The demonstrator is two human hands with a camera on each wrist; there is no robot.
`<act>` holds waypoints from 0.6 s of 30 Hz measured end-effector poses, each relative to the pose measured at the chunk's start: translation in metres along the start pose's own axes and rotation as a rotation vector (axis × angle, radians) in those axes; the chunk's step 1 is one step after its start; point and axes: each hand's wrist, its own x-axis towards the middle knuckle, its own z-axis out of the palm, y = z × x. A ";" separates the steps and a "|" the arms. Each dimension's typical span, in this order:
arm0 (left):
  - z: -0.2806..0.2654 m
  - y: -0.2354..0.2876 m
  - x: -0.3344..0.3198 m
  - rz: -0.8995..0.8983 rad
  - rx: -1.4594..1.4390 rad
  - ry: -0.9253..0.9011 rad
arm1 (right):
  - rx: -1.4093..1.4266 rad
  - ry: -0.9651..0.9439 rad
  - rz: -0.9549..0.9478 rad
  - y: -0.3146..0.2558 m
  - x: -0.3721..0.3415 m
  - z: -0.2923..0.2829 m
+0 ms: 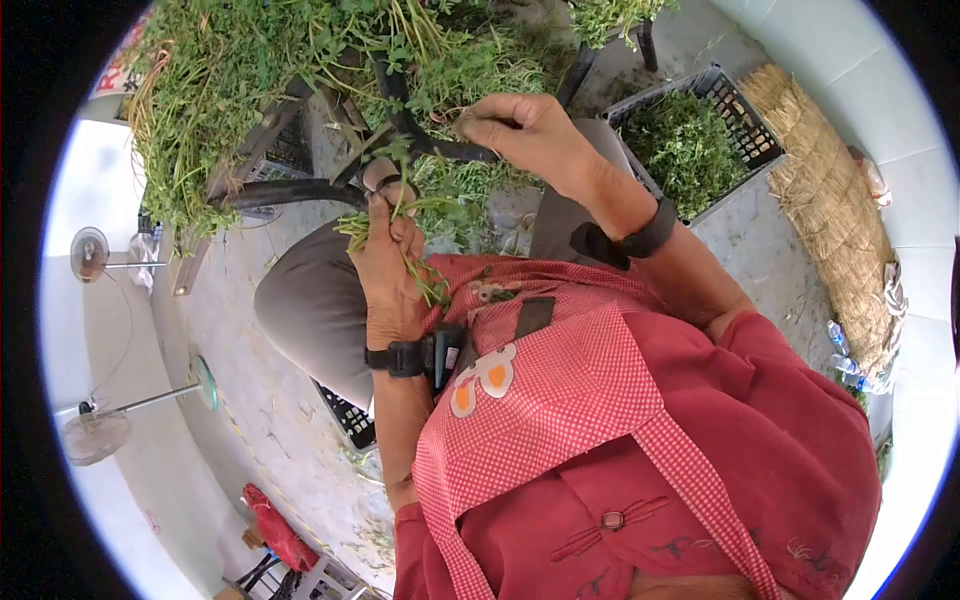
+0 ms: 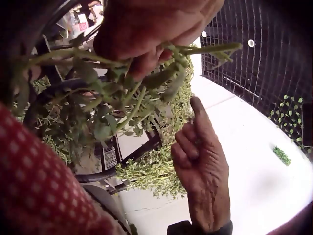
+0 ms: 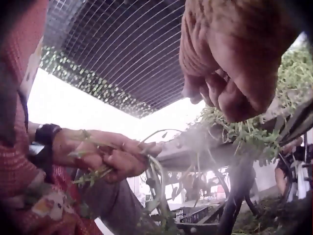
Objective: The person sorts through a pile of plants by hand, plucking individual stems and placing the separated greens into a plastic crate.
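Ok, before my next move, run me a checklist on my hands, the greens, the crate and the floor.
1. Left hand gripping the stems: ok.
2. Right hand empty: cannot tell; its fingers are curled and nothing shows in them, but a small scrap could be hidden.
3. Hands apart: ok, there is a gap between them.
4. More greens in front: ok, a big pile lies ahead.
5. Crate upright: ok, with greens inside.
6. Floor free of scraps: not ok, bits are scattered on it.
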 end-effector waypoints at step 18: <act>-0.005 0.001 0.002 0.020 -0.064 -0.080 | -0.912 -0.340 -0.321 0.014 -0.006 0.017</act>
